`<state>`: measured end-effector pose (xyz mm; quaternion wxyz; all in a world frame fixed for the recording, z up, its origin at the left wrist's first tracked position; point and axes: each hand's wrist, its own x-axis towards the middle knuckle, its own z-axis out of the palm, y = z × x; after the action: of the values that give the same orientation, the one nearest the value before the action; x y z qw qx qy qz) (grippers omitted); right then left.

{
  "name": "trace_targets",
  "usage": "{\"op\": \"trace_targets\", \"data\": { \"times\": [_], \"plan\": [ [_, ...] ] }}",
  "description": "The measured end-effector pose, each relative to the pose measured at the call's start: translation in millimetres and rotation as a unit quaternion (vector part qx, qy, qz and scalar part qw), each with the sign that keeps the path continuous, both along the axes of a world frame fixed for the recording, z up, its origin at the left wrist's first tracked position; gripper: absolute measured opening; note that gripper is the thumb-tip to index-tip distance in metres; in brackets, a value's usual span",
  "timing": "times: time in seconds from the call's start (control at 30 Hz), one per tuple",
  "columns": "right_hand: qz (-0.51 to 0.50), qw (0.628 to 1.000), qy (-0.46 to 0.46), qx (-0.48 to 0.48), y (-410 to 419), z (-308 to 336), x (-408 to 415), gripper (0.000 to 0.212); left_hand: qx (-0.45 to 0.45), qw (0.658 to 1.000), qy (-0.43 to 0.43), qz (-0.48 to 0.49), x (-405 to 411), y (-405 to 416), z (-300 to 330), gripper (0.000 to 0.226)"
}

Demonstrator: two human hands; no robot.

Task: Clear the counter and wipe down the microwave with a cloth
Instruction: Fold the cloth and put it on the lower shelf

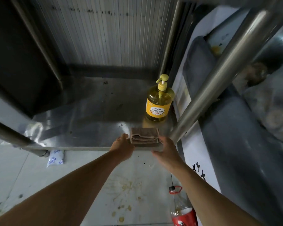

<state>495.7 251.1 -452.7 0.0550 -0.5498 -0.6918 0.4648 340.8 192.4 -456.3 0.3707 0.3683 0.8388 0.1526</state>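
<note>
Head view: folded brown cloth (145,137) at the near edge of a steel shelf (88,115), between two hands.

Left hand (122,148) touching the cloth's left side, right hand (167,151) at its right; grip impossible to tell, fingers hidden. Just beyond, a yellow soap bottle (158,101). Near right, on the floor, a red-labelled plastic bottle (183,212).

One head-worn view – looking steeply down from close above the hands (144,150), facing the tabletop (88,121) just beyond them.
</note>
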Motion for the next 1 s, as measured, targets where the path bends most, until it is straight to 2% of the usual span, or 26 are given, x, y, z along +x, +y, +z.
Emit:
{"op": "trace_targets", "data": {
  "times": [0.07, 0.5, 0.63, 0.73, 0.87, 1.0],
  "plan": [
    [0.000, 1.000, -0.017, -0.013, -10, 32, 7, 0.063, -0.010, 1.000, -0.014, -0.022, 6, -16, 36, 0.038],
    [0.007, 0.997, -0.052, -0.060, -68, 245, 47, 0.060, -0.015, 0.997, -0.078, 0.021, 29, -90, 266, 0.051],
    [0.006, 0.997, -0.043, -0.064, -83, 307, 49, 0.059, -0.006, 0.998, -0.064, 0.023, 30, -108, 325, 0.048],
    [0.006, 0.998, -0.021, -0.058, -89, 350, 49, 0.040, 0.004, 0.998, -0.054, 0.032, 29, -117, 368, 0.050],
    [0.002, 0.999, 0.005, -0.031, -93, 407, 51, 0.055, 0.031, 0.996, -0.056, 0.060, 27, -127, 419, 0.049],
    [0.011, 0.999, 0.038, 0.000, -93, 447, 57, 0.047, 0.066, 0.992, -0.064, 0.082, 26, -130, 454, 0.043]
  ]
}}
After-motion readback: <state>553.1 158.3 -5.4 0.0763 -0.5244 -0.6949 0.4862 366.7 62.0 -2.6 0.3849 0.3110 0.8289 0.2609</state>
